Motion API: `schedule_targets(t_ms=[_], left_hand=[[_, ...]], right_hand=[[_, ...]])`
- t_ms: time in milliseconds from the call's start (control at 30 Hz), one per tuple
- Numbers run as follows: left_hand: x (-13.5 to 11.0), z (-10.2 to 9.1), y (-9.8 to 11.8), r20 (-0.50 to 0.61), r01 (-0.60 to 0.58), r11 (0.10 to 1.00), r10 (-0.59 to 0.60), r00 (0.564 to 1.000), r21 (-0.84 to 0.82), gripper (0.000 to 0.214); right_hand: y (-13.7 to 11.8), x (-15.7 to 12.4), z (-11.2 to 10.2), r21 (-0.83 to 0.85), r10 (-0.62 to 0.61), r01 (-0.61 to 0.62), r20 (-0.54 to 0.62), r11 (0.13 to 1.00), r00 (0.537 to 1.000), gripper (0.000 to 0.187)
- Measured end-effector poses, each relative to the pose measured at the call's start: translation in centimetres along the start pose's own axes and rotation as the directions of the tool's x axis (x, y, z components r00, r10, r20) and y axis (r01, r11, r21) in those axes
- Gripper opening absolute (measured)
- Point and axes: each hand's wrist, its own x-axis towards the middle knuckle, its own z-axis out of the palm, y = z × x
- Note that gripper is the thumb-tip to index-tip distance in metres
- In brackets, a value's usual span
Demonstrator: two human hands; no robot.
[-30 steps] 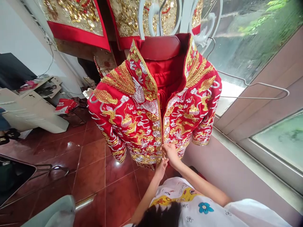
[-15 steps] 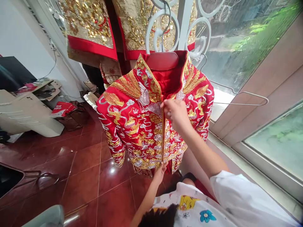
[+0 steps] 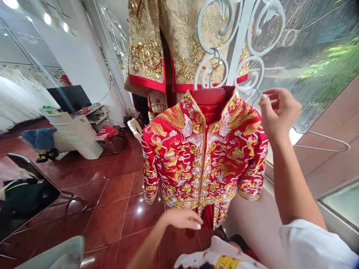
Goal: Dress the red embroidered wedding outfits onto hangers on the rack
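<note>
A red embroidered jacket with gold and silver patterns hangs upright, its front edges together along a gold-trimmed centre line. Inside its stand-up collar shows a red hanger, whose metal hook goes up to the white scrollwork rack. My left hand is just below the jacket's front hem, fingers stretched out and holding nothing. My right hand is raised beside the jacket's shoulder on the right, thumb and loosely bent fingers apart, with nothing between them.
Behind hang beige garments with gold sequins. A bare wire hanger sticks out at the right by the window. On the left are a chair with a dark bag, a white desk with a monitor, and a person's legs.
My right hand has let go of the jacket's front near the collar and moved right. My left hand has come off the hem. The view has shifted, showing more of the room at left.
</note>
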Motion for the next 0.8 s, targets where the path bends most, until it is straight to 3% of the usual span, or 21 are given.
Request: schedule_targets(t_ms=[33,67,100,133,167,200,233,267,300,333,367,400,433,533,600,667,733,800], left_hand=[[-1.4,-1.1,4.1,0.099,-0.105,0.969,0.084,0.991,0.225,0.025],[-2.7,-2.3,8.3,0.064,-0.252,0.87,0.249,0.966,0.425,0.024],[-3.6,-3.6,12.5,-0.046,-0.369,0.724,0.483,0.875,0.583,0.025],[-4.2,-4.9,16.3,-0.13,-0.407,0.554,0.692,0.71,0.726,0.03],[-4.3,-6.4,19.6,-0.19,-0.349,0.415,0.828,0.528,0.84,0.034],[-4.1,-7.8,22.3,-0.214,-0.23,0.345,0.865,0.453,0.91,0.037],[-3.6,-9.2,24.3,-0.234,-0.123,0.315,0.87,0.435,0.941,0.038],[-2.9,-10.4,25.6,-0.239,-0.062,0.308,0.836,0.495,0.949,0.038],[-2.1,-11.3,26.4,-0.245,-0.036,0.328,0.769,0.59,0.944,0.041],[-1.3,-12.0,26.6,-0.247,-0.039,0.362,0.707,0.662,0.931,0.045],[-0.6,-12.4,26.5,-0.247,-0.046,0.39,0.667,0.702,0.92,0.049],[0.0,-12.4,26.3,-0.256,-0.047,0.4,0.667,0.699,0.915,0.052],[0.4,-12.2,25.9,-0.273,-0.034,0.387,0.706,0.654,0.921,0.052],[1.0,-11.2,24.8,-0.292,0.105,0.274,0.869,0.398,0.956,0.05],[1.1,-10.9,24.2,-0.255,0.161,0.215,0.92,0.298,0.963,0.048],[1.1,-11.0,23.8,-0.197,0.147,0.16,0.937,0.289,0.976,0.046],[0.8,-11.1,23.6,-0.146,0.117,0.114,0.934,0.327,0.987,0.047],[0.4,-11.1,24.1,-0.167,0.146,0.12,0.91,0.379,0.982,0.046]], right_hand=[[1.2,1.3,-0.1,0.003,-0.014,0.014,0.063,1.0,0.998,0.017],[2.2,2.5,0.0,0.026,-0.006,0.001,0.17,1.0,0.985,0.018],[3.0,3.3,0.1,0.059,0.016,-0.036,0.301,0.998,0.953,0.021],[3.5,4.0,0.4,0.086,0.044,-0.09,0.438,0.992,0.898,0.025],[3.9,4.4,0.6,0.104,0.067,-0.152,0.567,0.983,0.821,0.03],[4.1,4.6,0.9,0.116,0.075,-0.204,0.668,0.972,0.74,0.034],[4.1,4.7,1.0,0.13,0.065,-0.235,0.736,0.963,0.674,0.035],[4.1,4.6,1.2,0.147,0.047,-0.248,0.769,0.958,0.637,0.035],[4.0,4.5,1.3,0.165,0.028,-0.244,0.774,0.956,0.632,0.034],[3.9,4.4,1.3,0.178,0.015,-0.228,0.756,0.957,0.654,0.033],[3.8,4.2,1.4,0.184,0.01,-0.205,0.721,0.961,0.693,0.033],[3.6,4.0,1.5,0.183,0.012,-0.182,0.673,0.966,0.74,0.034],[3.5,3.8,1.5,0.177,0.017,-0.161,0.619,0.971,0.785,0.035],[3.1,3.0,1.9,0.143,0.021,-0.1,0.468,0.985,0.883,0.04],[3.0,2.3,2.1,0.108,-0.004,-0.042,0.397,0.993,0.918,0.041],[3.0,1.6,2.1,0.072,-0.052,0.028,0.348,0.997,0.936,0.038],[3.1,1.2,2.0,0.051,-0.1,0.088,0.326,0.995,0.94,0.034],[3.2,1.4,1.8,0.058,-0.131,0.118,0.364,0.991,0.922,0.033]])
